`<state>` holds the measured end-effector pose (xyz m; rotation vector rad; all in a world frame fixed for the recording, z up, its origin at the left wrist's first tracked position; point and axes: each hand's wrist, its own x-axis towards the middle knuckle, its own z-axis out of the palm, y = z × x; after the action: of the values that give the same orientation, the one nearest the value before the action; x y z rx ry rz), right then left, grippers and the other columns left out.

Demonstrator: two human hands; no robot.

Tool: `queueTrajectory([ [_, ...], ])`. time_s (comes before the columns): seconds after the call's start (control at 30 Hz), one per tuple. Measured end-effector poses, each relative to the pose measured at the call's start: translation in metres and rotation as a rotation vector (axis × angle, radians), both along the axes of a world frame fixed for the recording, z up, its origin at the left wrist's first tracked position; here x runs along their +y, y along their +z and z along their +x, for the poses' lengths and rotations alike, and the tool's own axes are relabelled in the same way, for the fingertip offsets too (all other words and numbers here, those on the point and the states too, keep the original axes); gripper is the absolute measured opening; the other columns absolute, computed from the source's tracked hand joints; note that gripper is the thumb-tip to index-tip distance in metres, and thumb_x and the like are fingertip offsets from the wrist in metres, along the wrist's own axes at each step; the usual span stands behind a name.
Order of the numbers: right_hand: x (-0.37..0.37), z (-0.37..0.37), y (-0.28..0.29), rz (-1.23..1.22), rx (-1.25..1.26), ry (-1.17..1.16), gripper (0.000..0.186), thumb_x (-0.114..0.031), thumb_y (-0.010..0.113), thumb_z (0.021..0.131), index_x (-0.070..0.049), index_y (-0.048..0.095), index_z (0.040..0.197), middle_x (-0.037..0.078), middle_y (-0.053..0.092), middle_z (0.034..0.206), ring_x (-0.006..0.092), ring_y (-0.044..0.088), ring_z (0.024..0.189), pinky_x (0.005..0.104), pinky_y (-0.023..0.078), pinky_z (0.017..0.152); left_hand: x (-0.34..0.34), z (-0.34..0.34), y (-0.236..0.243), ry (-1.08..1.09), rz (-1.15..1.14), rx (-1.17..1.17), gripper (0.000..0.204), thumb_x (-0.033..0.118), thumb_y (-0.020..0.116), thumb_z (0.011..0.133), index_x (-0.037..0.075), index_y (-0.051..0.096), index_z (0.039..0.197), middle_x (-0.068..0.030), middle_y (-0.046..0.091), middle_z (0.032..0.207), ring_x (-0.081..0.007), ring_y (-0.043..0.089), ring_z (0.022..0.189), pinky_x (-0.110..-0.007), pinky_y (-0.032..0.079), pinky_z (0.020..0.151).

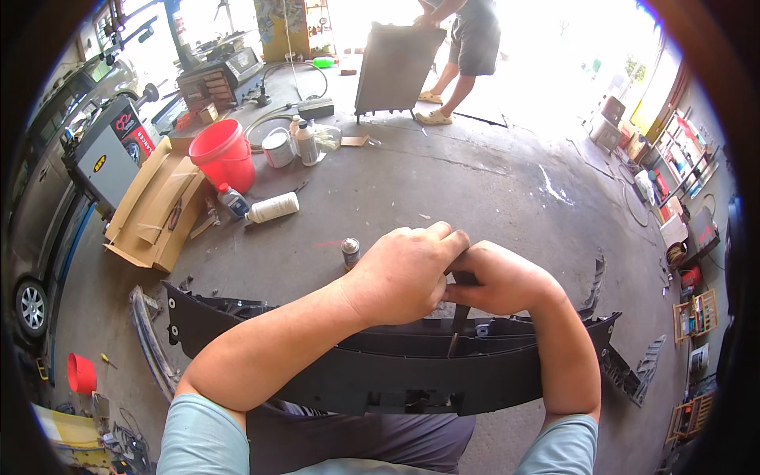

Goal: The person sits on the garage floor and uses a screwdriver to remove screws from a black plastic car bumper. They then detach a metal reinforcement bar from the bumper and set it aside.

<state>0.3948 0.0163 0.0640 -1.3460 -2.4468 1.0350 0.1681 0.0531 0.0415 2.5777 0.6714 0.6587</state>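
A long black plastic car bumper lies crosswise in front of me, just above my lap. Above its middle my two hands meet, both closed. My right hand grips a dark tool with a slim shaft and a thin tip, which points down to the bumper's inner ledge; its kind I cannot make out. My left hand is curled against the right hand at the tool's upper end. What its fingers hold is hidden. Just beyond my left wrist stands a small spray can.
Left on the floor are an open cardboard box, a red bucket, a paint can and several bottles. A person stands farther off, hands on a dark upright panel. Shelves and crates line the right side.
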Motion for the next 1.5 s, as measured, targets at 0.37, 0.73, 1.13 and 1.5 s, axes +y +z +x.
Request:
queueTrajectory([
  [0.37, 0.001, 0.002, -0.002, 0.025, -0.064, -0.022, 0.036, -0.021, 0.080, 0.103, 0.006, 0.074, 0.126, 0.029, 0.078, 0.113, 0.0463, 0.075, 0.104, 0.0484, 0.060, 0.094, 0.000, 0.000, 0.000, -0.003, 0.004, -0.009, 0.043, 0.000, 0.065, 0.089, 0.001, 0.068, 0.132, -0.0211, 0.071, 0.116, -0.0456, 0.073, 0.109, -0.053, 0.059, 0.096],
  [0.73, -0.001, 0.006, -0.002, 0.020, 0.026, 0.024, 0.041, -0.022, 0.084, 0.100, 0.005, 0.074, 0.130, 0.026, 0.079, 0.115, 0.0438, 0.078, 0.100, 0.0477, 0.062, 0.091, -0.002, 0.001, 0.001, -0.005, 0.000, -0.003, 0.043, -0.001, 0.065, 0.088, 0.001, 0.067, 0.131, -0.0218, 0.071, 0.117, -0.0451, 0.073, 0.110, -0.053, 0.059, 0.097],
  [1.13, -0.002, 0.003, 0.002, 0.018, 0.012, 0.036, 0.039, -0.022, 0.086, 0.098, 0.005, 0.076, 0.125, 0.024, 0.080, 0.107, 0.0426, 0.078, 0.099, 0.0474, 0.061, 0.090, -0.002, 0.002, 0.000, -0.006, -0.013, -0.007, 0.043, 0.001, 0.064, 0.089, 0.000, 0.068, 0.132, -0.0219, 0.071, 0.118, -0.0453, 0.074, 0.110, -0.053, 0.059, 0.098],
  [1.5, -0.004, 0.006, 0.007, -0.059, 0.067, -0.001, 0.032, -0.018, 0.083, 0.100, 0.004, 0.076, 0.122, 0.026, 0.078, 0.104, 0.0432, 0.076, 0.096, 0.0477, 0.061, 0.089, -0.002, 0.002, 0.001, -0.016, -0.006, -0.019, 0.046, 0.001, 0.064, 0.090, 0.002, 0.067, 0.136, -0.0210, 0.070, 0.120, -0.0450, 0.073, 0.110, -0.053, 0.059, 0.097],
])
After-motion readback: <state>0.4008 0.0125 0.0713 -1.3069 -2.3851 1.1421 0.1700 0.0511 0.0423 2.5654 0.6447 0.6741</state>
